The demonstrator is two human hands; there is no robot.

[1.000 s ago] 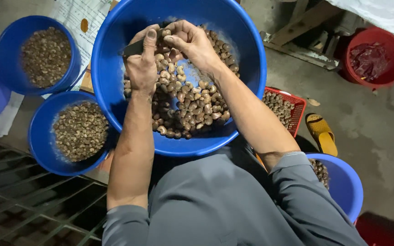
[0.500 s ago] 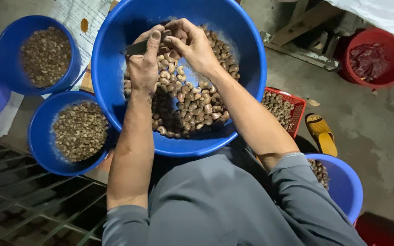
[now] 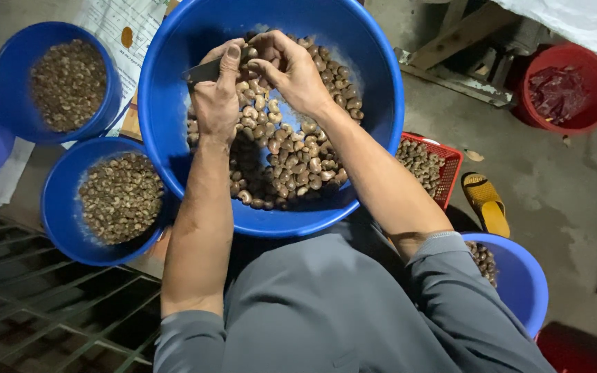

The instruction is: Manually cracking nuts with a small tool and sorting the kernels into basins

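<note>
Head view: above the large blue basin (image 3: pixel 174 103) of cashew nuts (image 3: pixel 291 159), left hand (image 3: pixel 215 103) grips a dark knife (image 3: pixel 202 71), right hand (image 3: pixel 288 69) pinches one nut.

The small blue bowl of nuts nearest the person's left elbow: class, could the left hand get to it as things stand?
Probably yes: the small blue bowl sits open-topped beside the left forearm with nothing over it, though the left hand is shut on a knife.

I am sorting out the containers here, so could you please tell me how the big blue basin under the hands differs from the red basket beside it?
The basin is blue, round and solid-walled; the basket is red, angular and meshed. The basin is far larger and in full view, while the basket is partly hidden behind the right arm. Both hands work over the basin, none over the basket. Both hold brownish nuts.
</note>
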